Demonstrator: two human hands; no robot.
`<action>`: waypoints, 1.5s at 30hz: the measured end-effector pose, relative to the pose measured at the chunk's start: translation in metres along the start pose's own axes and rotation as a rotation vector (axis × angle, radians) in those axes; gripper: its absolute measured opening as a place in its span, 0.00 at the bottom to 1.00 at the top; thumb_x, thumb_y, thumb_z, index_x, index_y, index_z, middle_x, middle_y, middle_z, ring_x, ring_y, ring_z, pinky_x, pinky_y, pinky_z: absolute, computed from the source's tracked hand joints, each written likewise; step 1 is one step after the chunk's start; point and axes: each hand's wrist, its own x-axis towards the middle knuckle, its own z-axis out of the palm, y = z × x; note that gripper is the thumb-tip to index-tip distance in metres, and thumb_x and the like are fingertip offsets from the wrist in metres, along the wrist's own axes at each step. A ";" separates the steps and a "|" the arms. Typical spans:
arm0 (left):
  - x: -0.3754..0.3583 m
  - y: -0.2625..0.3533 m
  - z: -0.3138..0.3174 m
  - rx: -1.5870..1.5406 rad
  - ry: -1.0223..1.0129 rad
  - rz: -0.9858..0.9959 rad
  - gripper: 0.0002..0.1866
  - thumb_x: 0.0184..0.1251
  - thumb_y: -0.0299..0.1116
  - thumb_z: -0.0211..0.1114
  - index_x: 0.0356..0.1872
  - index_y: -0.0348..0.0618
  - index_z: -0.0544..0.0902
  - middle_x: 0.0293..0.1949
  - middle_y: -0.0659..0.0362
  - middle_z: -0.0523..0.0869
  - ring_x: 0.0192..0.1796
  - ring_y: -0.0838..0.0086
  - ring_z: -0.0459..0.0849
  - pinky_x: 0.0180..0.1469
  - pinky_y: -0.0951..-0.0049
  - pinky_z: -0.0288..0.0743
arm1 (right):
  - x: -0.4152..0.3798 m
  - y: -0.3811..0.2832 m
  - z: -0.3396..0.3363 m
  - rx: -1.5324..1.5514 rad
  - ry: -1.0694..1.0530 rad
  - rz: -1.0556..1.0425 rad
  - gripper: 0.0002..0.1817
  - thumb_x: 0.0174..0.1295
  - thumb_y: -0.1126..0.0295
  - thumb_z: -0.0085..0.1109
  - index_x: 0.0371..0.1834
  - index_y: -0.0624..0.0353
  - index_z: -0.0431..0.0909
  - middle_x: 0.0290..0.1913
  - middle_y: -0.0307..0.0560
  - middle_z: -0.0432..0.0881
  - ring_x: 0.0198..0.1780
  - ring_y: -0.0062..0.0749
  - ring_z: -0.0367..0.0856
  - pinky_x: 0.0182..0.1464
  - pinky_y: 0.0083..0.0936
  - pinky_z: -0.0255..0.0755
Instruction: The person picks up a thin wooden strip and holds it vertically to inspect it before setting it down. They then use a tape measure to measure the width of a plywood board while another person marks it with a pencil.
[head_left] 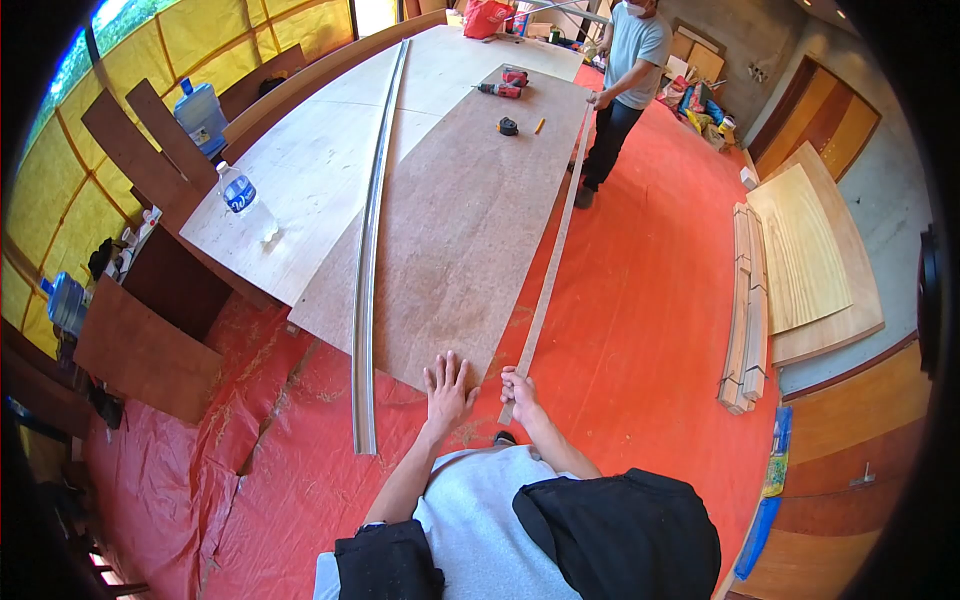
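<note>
Brown board (450, 230) lies under the left hand (449, 395), fingers spread (grip unclosed); the right hand (518, 388) clenches a strip (552, 270) at its near end.

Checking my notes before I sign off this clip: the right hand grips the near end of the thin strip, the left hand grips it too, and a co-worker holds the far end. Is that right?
Not quite: the left hand isn't gripping the thin strip. The head view shows it open, fingers spread, at the brown board's near edge. The rest stands.
</note>
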 end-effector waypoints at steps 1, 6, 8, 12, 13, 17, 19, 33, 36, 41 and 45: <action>0.000 0.000 -0.001 -0.002 -0.002 -0.002 0.37 0.66 0.53 0.59 0.73 0.48 0.63 0.78 0.47 0.51 0.79 0.49 0.45 0.75 0.38 0.35 | 0.000 0.000 0.000 -0.002 -0.001 -0.003 0.10 0.59 0.73 0.61 0.43 0.51 0.75 0.21 0.29 0.68 0.15 0.14 0.61 0.19 0.22 0.63; 0.000 0.002 -0.004 -0.008 0.009 0.002 0.36 0.66 0.51 0.59 0.72 0.46 0.65 0.77 0.46 0.52 0.79 0.48 0.47 0.75 0.39 0.35 | -0.001 0.003 0.000 -0.002 0.006 -0.002 0.09 0.60 0.72 0.60 0.43 0.51 0.74 0.21 0.29 0.68 0.15 0.15 0.61 0.18 0.22 0.63; 0.001 0.002 -0.004 -0.007 0.010 0.003 0.36 0.66 0.51 0.59 0.72 0.46 0.65 0.77 0.46 0.53 0.79 0.48 0.47 0.75 0.39 0.36 | -0.005 0.006 -0.001 -0.002 0.012 0.000 0.09 0.60 0.72 0.59 0.43 0.52 0.73 0.21 0.29 0.67 0.15 0.15 0.61 0.18 0.22 0.63; 0.003 0.000 -0.002 -0.003 0.018 0.001 0.36 0.66 0.51 0.60 0.72 0.47 0.65 0.77 0.46 0.52 0.79 0.49 0.47 0.75 0.39 0.35 | -0.010 0.007 -0.008 -0.018 0.040 -0.007 0.09 0.60 0.72 0.60 0.42 0.52 0.73 0.21 0.29 0.67 0.15 0.15 0.60 0.18 0.23 0.63; 0.004 -0.001 -0.001 0.001 0.012 -0.005 0.36 0.66 0.51 0.60 0.73 0.47 0.64 0.77 0.47 0.52 0.79 0.49 0.46 0.75 0.39 0.35 | -0.010 0.007 -0.009 -0.019 0.041 -0.010 0.09 0.60 0.72 0.59 0.42 0.52 0.73 0.21 0.29 0.67 0.14 0.15 0.60 0.17 0.22 0.63; 0.003 -0.002 -0.001 -0.008 0.030 0.010 0.36 0.65 0.50 0.60 0.72 0.46 0.65 0.77 0.46 0.53 0.79 0.48 0.47 0.75 0.39 0.36 | -0.019 0.005 -0.018 -0.033 0.075 -0.025 0.09 0.60 0.72 0.59 0.42 0.52 0.73 0.21 0.30 0.67 0.14 0.15 0.60 0.18 0.23 0.62; 0.004 -0.003 -0.001 -0.035 0.031 0.003 0.36 0.65 0.49 0.61 0.72 0.46 0.65 0.77 0.46 0.52 0.79 0.49 0.46 0.75 0.38 0.35 | -0.026 0.002 -0.022 -0.046 0.109 -0.042 0.09 0.60 0.72 0.59 0.42 0.52 0.73 0.21 0.30 0.66 0.14 0.15 0.59 0.17 0.22 0.61; 0.059 0.053 0.001 -0.279 -0.014 0.051 0.37 0.63 0.43 0.65 0.71 0.45 0.62 0.75 0.46 0.55 0.78 0.47 0.46 0.73 0.37 0.43 | -0.160 -0.060 -0.059 0.238 -0.058 -0.053 0.08 0.62 0.74 0.56 0.44 0.58 0.75 0.20 0.30 0.64 0.12 0.13 0.55 0.14 0.18 0.55; 0.066 0.080 -0.005 -0.375 -0.007 0.149 0.36 0.63 0.42 0.64 0.71 0.45 0.63 0.74 0.45 0.57 0.78 0.47 0.47 0.73 0.39 0.46 | -0.210 -0.063 -0.067 0.215 -0.004 -0.042 0.08 0.62 0.74 0.56 0.44 0.58 0.75 0.20 0.30 0.64 0.12 0.13 0.55 0.15 0.18 0.55; 0.059 0.107 0.000 -0.496 -0.093 0.282 0.34 0.64 0.40 0.64 0.69 0.43 0.64 0.72 0.45 0.61 0.75 0.48 0.55 0.72 0.45 0.54 | -0.288 -0.043 -0.069 0.120 0.114 -0.007 0.08 0.63 0.74 0.56 0.45 0.59 0.74 0.21 0.30 0.65 0.13 0.13 0.56 0.14 0.19 0.55; 0.048 0.133 0.015 -0.714 -0.224 0.311 0.32 0.66 0.40 0.63 0.68 0.39 0.65 0.70 0.44 0.64 0.68 0.50 0.70 0.66 0.52 0.66 | -0.355 -0.008 -0.049 0.066 0.235 0.008 0.08 0.63 0.74 0.56 0.45 0.60 0.73 0.19 0.31 0.65 0.13 0.13 0.57 0.16 0.19 0.52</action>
